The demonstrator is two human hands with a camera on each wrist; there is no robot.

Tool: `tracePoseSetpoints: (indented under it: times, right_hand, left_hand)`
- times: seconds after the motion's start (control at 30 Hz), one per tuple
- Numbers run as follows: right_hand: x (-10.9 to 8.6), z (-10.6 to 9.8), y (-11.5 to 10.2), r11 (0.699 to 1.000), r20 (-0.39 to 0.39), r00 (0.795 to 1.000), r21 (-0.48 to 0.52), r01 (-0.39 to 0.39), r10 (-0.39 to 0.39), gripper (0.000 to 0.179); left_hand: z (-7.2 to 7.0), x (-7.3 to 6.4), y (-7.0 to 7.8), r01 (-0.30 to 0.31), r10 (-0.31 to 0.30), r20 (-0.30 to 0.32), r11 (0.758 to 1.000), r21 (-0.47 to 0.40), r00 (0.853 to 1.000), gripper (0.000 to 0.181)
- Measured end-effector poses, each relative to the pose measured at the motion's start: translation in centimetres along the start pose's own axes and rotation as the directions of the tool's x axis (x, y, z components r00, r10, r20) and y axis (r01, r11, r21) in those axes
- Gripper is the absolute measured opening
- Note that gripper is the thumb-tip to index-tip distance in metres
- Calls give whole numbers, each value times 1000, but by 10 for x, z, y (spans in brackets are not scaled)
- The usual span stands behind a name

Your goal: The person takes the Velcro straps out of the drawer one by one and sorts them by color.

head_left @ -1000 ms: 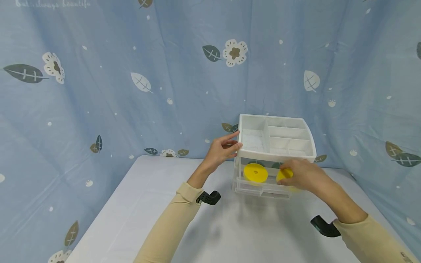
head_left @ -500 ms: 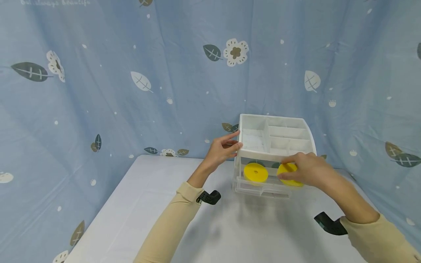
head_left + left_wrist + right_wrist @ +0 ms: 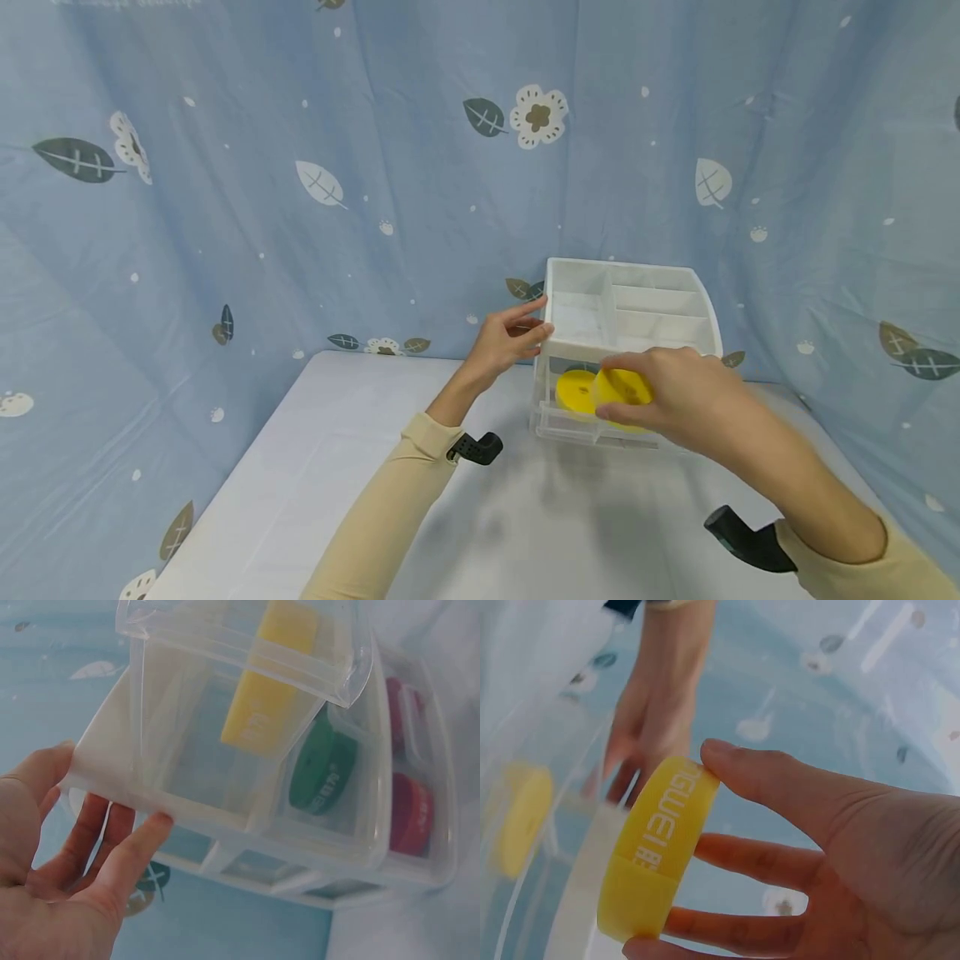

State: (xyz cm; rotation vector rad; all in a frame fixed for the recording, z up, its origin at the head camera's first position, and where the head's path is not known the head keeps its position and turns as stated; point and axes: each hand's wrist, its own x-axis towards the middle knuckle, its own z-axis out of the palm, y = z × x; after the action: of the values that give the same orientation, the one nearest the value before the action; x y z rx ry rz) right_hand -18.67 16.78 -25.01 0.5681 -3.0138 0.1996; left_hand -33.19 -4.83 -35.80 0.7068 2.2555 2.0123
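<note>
A white organizer point(image 3: 660, 325) with clear drawers stands at the back of the table. My left hand point(image 3: 501, 343) touches its left side near the top rim, fingers extended. My right hand point(image 3: 686, 400) pinches a yellow tape roll point(image 3: 660, 847) between thumb and fingers, white lettering showing along its edge. This roll is at the front of the upper clear drawer point(image 3: 573, 425), overlapping a second yellow tape roll point(image 3: 572, 390) in the head view. Below, in the left wrist view, a green roll point(image 3: 322, 769) and two red rolls point(image 3: 411, 814) show through lower drawers.
The organizer's open top has several divided compartments point(image 3: 577, 317). A white-covered table point(image 3: 360, 467) extends to the left and in front. A blue patterned curtain point(image 3: 420, 167) hangs right behind the organizer. Black wrist camera mounts point(image 3: 480, 448) project from both sleeves.
My right hand has carried its yellow tape roll leftward from the drawer's right side, so it overlaps the other yellow roll. My left hand has stayed on the organizer's side.
</note>
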Motion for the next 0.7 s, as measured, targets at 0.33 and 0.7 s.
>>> tracePoseSetpoints:
  times: [0.33, 0.7]
  right_hand:
    - [-8, 21, -39, 986, -64, 984, -18, 167, -168, 51]
    - [-3, 62, -69, 966, -40, 966, 31, 257, -255, 48]
  left_hand:
    - [-1, 0, 1, 1, -1, 19, 1000, 16, 1000, 55]
    - [-3, 0, 2, -18, 16, 52, 999, 36, 998, 56]
